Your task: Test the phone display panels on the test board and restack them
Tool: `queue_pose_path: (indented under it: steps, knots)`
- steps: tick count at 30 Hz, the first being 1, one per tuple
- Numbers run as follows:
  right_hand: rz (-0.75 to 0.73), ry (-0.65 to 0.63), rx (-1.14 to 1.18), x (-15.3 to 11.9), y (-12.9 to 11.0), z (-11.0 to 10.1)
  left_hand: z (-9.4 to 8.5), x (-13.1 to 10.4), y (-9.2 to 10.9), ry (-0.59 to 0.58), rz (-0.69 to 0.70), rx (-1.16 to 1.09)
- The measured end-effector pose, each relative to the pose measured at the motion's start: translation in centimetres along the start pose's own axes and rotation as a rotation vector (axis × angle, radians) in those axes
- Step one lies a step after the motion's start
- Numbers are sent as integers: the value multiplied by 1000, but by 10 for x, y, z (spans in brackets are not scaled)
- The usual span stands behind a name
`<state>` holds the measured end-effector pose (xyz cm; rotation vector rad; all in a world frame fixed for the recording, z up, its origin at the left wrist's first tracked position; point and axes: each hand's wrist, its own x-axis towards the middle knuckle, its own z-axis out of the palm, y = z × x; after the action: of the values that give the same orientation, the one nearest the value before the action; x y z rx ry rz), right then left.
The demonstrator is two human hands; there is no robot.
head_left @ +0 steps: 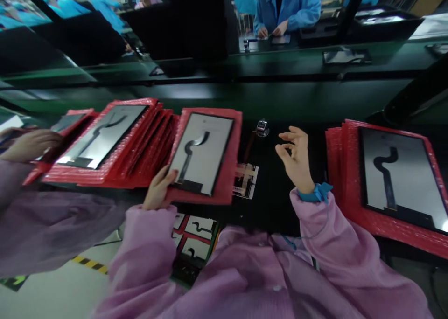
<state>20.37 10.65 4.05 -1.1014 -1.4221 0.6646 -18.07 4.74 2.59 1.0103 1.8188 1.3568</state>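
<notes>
My left hand (159,188) grips the lower left edge of a red bubble-wrap sheet (233,158), thumb on top. On that sheet lies a flat LCD panel (206,153) with a light grey face, a dark border and a curved black ribbon cable. My right hand (297,158) is raised over the dark bench, fingers bent but apart, with nothing seen in them. A blue wrist strap (317,193) circles that wrist. To its right stands a stack of red bubble wrap (346,169), topped by another LCD panel (402,174).
Left of me, more red bubble-wrap sheets (140,146) carry a panel (105,132), near another person's hand (35,144). A small metal object (262,128) and a printed label sheet (247,181) lie on the bench. Below is a tray of smaller panels (196,249). Co-workers sit opposite.
</notes>
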Motion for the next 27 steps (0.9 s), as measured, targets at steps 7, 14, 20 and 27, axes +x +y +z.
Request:
queue_pose_path:
  steps: [7,14,20,27]
  knots:
    - [1,-144,-162,-8,15,12,-33,50,0,93,-84,81]
    - [-15,-299,-322,-18,26,23,-17,32,-39,552,165,195]
    - [-34,-408,-462,-21,18,26,0,-30,-60,655,348,378]
    - [-95,-426,-650,-44,-6,19,31,-59,-69,358,374,579]
